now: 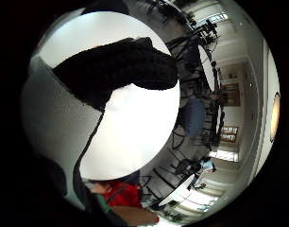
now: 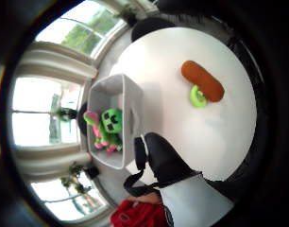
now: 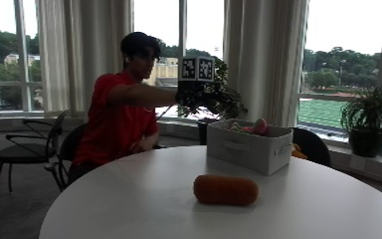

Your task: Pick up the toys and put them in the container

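Black-gloved right hand (image 3: 192, 93) above grey fabric box (image 3: 249, 147), grip unreadable; orange plush cylinder (image 3: 225, 189) could roll when grabbed.

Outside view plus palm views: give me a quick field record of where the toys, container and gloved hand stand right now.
container: grey fabric bin on the white table
in bin: green plush and pink toy
on table: orange plush, green ring touching it
right hand: raised above the table, near the bin; fingers not discernible
left to move: orange plush, green ring

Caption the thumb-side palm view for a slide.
Bin holds green and pink toys; orange toy and green ring lie on the table.
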A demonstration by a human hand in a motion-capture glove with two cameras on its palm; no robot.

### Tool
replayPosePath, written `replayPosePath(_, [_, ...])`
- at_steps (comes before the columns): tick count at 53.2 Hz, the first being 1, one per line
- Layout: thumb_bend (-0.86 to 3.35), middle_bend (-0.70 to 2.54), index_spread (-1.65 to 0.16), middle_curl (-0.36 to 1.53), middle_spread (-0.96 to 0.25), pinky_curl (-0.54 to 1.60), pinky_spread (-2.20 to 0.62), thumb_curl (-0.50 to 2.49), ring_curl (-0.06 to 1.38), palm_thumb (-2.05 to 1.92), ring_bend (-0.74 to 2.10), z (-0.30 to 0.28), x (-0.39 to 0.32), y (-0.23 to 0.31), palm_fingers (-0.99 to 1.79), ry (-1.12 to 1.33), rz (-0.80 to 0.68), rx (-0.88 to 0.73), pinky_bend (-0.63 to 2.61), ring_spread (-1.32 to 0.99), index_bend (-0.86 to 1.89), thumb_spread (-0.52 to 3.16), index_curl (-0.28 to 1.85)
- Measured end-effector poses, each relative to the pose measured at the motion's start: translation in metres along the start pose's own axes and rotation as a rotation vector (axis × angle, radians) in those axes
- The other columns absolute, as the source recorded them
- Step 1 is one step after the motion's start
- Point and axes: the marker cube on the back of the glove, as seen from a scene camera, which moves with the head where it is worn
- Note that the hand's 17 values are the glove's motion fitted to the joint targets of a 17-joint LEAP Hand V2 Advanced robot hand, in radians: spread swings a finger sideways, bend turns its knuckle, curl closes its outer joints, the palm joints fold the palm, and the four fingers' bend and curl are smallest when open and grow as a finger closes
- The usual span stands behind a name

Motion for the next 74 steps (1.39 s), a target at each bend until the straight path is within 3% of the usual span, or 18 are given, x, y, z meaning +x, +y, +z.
replayPosePath(7, [-0.02,0.15,-0.41,0.29,-0.05,0.34,0.09,0.37,0.40,0.04,0.40,0.021,0.021,-0.024,-0.11,0.003,0.080,-0.006,1.33,0.01,0.15,1.10,0.30])
replayPosePath(39, [-0.02,0.16,-0.41,0.27,-0.05,0.32,0.10,0.34,0.39,0.04,0.42,0.139,0.037,-0.121,-0.07,0.029,0.096,-0.106,1.30,0.01,0.15,1.08,0.28])
replayPosePath(59, [-0.03,0.20,-0.35,0.31,-0.05,0.35,0.10,0.33,0.40,0.00,0.52,0.229,0.047,-0.136,-0.17,0.120,0.102,-0.357,1.41,0.02,0.00,1.01,0.14])
replayPosePath(63, [-0.01,0.24,-0.33,0.33,-0.06,0.37,0.06,0.34,0.46,0.03,0.76,0.230,0.048,-0.136,-0.11,0.120,0.080,-0.365,1.47,-0.01,-0.16,1.01,0.05])
replayPosePath(70, [0.05,0.46,-0.33,0.40,-0.13,0.38,-0.08,0.36,0.51,0.19,1.06,0.229,0.048,-0.134,-0.06,0.098,0.060,-0.345,1.54,-0.15,-0.14,1.09,-0.03])
replayPosePath(74, [0.13,0.57,-0.36,0.43,-0.21,0.39,-0.23,0.39,0.56,0.32,1.30,0.230,0.046,-0.131,0.21,0.090,0.087,-0.273,1.62,-0.28,-0.11,1.19,-0.04])
